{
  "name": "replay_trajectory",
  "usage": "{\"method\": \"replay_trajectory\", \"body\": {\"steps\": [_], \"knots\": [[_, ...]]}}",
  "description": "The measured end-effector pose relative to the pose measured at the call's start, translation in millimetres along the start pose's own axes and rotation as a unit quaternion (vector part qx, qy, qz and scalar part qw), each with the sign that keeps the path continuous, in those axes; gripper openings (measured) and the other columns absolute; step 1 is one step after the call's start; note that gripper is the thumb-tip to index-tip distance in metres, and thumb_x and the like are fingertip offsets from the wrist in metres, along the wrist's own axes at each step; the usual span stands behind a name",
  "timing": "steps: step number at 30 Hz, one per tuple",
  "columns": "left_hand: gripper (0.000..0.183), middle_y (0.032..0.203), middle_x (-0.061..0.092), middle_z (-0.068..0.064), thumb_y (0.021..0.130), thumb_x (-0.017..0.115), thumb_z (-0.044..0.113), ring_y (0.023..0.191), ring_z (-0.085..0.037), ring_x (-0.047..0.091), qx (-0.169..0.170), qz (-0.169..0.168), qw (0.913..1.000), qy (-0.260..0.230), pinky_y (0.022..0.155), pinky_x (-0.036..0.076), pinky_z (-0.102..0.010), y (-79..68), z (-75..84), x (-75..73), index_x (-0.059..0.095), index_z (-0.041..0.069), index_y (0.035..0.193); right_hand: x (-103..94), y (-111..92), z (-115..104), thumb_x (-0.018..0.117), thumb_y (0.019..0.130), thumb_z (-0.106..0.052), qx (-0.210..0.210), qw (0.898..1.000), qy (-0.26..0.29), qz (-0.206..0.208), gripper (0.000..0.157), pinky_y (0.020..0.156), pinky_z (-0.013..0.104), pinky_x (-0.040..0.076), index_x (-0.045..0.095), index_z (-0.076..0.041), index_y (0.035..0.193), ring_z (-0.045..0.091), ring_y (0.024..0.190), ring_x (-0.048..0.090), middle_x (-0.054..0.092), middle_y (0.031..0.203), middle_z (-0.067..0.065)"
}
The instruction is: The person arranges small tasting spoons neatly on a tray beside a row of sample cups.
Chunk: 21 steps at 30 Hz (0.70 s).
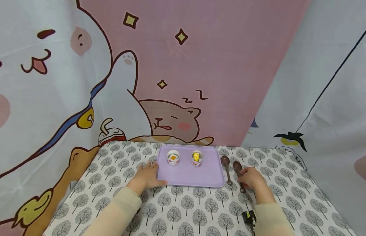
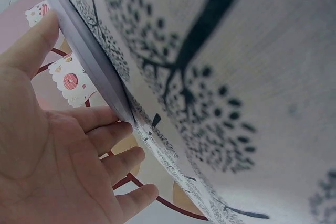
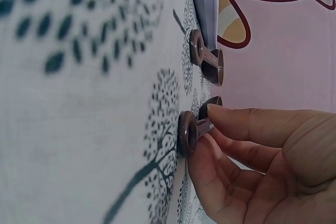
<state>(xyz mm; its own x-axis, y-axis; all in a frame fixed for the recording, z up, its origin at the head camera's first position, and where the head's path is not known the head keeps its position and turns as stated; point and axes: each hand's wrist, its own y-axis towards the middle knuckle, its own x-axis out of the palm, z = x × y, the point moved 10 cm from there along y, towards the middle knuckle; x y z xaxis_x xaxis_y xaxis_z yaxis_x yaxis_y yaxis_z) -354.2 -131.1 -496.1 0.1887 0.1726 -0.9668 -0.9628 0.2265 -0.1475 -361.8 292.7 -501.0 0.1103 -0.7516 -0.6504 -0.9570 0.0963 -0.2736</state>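
Observation:
My right hand [image 1: 251,178] pinches the handle of a brown measuring spoon [image 1: 237,166] between thumb and fingers. That spoon lies along the cloth, and its ring end [image 3: 187,134] shows plainly in the right wrist view. Just left of it lies a second brown measuring spoon [image 1: 225,160]. At the lilac tray's [image 1: 183,178] left edge, my left hand [image 1: 147,177] touches the rim with spread fingers. Two small paper cups stand on the tray: a left cup [image 1: 173,162] with an orange-and-white piece inside, and a right cup [image 1: 196,163] with yellow bits.
A tree-print cloth [image 1: 187,209] covers the table under everything. Behind it hangs a pink cartoon curtain [image 1: 224,72], with a white one [image 1: 333,108] to the right. A small black device [image 1: 248,217] sits by my right sleeve.

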Motion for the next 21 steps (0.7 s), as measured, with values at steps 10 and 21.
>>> {"method": "replay_trajectory", "body": {"steps": [10,21], "knots": [[0.104,0.159,0.033,-0.02,0.082,0.065,0.07,0.147,-0.044,0.025,-0.003,-0.003,1.0,-0.002,0.118,0.015,-0.065,-1.2,0.6,-0.5,0.038,-0.003,0.151,1.2,-0.4,-0.8,0.068,0.084,0.009,0.001,1.0,0.004,0.001,0.03,0.061,0.035,0.06,0.053,0.014,0.109,0.024,0.069,0.06,0.057,0.094,0.025],[0.104,0.158,0.034,-0.022,0.083,0.067,0.068,0.146,-0.045,0.026,0.0,-0.004,1.0,-0.005,0.117,0.016,-0.066,-2.0,2.1,-1.9,0.037,-0.004,0.151,3.6,0.8,-2.2,0.069,0.084,0.008,-0.017,1.0,-0.001,-0.009,0.025,0.055,0.031,0.057,0.052,0.01,0.103,0.018,0.061,0.057,0.057,0.086,0.018]]}}
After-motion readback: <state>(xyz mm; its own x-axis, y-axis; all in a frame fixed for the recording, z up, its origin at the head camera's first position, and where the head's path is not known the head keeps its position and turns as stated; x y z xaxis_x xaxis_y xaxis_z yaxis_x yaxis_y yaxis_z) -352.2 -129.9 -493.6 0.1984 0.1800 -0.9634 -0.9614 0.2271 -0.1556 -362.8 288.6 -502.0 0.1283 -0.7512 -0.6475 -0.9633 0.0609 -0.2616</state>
